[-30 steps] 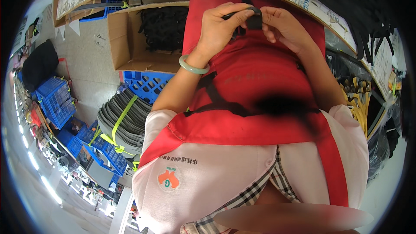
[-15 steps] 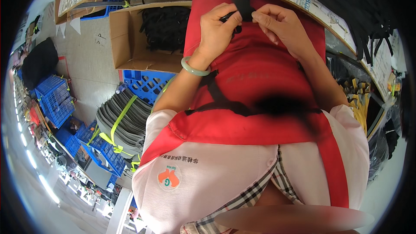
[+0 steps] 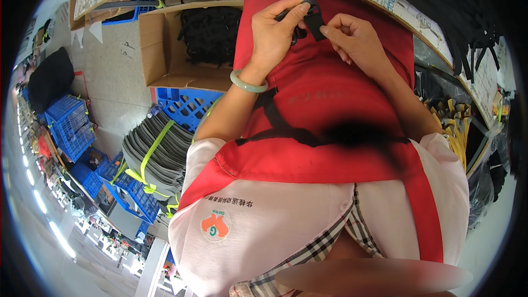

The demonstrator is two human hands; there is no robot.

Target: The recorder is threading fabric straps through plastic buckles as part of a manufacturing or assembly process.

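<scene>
Holds a flat black webbing-like strap [image 3: 314,26] near its upper end in the pinched left hand [image 3: 271,34], over the red cloth apron [image 3: 324,80]. Slants it lengthwise down-right toward the right hand [image 3: 358,41], with fingers bunched narrow just beside the lower end; cannot confirm contact.

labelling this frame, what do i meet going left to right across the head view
Black bundle, cardboard box, left hand, black strap piece, right hand, yellow strips.
</scene>
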